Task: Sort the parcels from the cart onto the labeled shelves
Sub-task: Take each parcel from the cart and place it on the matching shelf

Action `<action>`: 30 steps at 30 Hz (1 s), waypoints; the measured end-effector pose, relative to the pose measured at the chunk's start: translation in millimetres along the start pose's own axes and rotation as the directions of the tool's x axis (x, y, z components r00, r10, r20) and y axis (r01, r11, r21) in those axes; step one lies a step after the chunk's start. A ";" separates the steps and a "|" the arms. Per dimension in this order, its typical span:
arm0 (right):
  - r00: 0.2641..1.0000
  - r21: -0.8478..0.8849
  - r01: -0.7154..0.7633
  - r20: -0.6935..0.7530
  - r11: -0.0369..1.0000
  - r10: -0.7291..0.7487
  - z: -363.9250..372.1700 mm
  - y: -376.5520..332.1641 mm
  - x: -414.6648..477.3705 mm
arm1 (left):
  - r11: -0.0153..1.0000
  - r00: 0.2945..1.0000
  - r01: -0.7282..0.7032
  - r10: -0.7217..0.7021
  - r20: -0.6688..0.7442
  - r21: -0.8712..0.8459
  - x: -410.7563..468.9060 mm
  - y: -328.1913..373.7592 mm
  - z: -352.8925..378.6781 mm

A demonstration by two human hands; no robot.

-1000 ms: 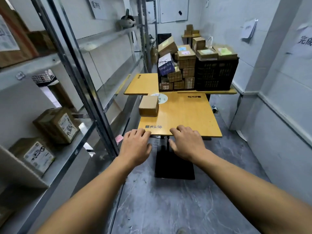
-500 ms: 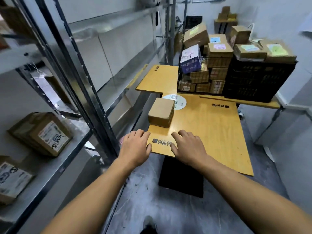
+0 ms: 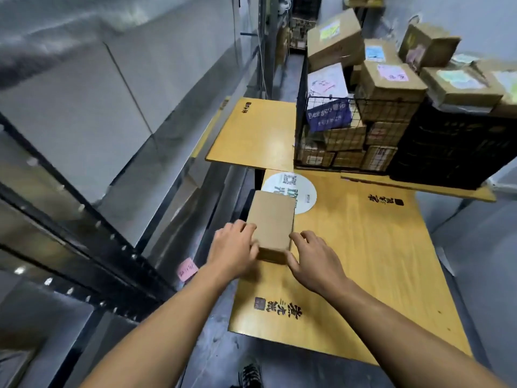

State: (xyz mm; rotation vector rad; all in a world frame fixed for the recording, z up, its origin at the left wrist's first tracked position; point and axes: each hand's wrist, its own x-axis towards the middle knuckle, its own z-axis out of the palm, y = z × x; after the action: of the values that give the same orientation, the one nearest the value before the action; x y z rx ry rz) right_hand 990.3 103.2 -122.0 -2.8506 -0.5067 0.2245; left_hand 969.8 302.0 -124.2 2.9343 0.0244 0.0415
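Note:
A small plain cardboard box [image 3: 272,219] lies on the near yellow table [image 3: 363,261], partly over a round white sticker [image 3: 303,191]. My left hand [image 3: 235,253] holds its left near side, fingers on the left edge and thumb on the near face. On the other side, my right hand [image 3: 313,261] clasps the right near corner between thumb and index finger. Further back, a black wire cart basket [image 3: 302,135] and a black plastic crate [image 3: 447,147] hold several labelled cardboard parcels [image 3: 391,82]. The metal shelves [image 3: 84,219] run along the left.
A pink label [image 3: 187,269] is stuck on the shelf edge near my left wrist. A second yellow table [image 3: 257,133] stands behind, against the shelving. My shoe [image 3: 250,373] shows on the grey floor below. A grey wall closes in the right side.
I have stepped forward and both hands have left the table's near edge and moved up to the small box, closing around its near end.

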 end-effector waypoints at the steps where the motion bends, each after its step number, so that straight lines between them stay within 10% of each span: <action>1: 1.000 0.016 -0.022 0.022 1.000 0.021 4.7 -0.1 11.5 | 1.000 1.000 -0.002 0.002 0.025 -0.012 11.0 -6.8 5.9; 14: 0.962 0.357 -0.236 0.216 0.904 0.166 54.7 12.7 67.6 | 0.900 0.941 0.267 -0.167 0.293 -0.345 45.7 -34.8 62.0; 22: 0.967 0.643 -0.251 0.140 0.724 0.211 53.6 34.6 57.3 | 0.781 0.971 0.236 -0.213 0.109 -0.578 25.4 2.3 58.9; 30: 0.956 0.910 -0.198 0.097 0.366 0.275 22.5 83.7 29.2 | 0.234 0.921 0.204 -0.376 0.105 -0.951 14.7 60.3 36.4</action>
State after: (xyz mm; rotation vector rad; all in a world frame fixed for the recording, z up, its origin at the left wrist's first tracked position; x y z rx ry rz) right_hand 1039.9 41.9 -168.4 -1.7624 0.0977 0.3214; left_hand 986.4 235.8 -147.0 1.6100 0.4287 0.1558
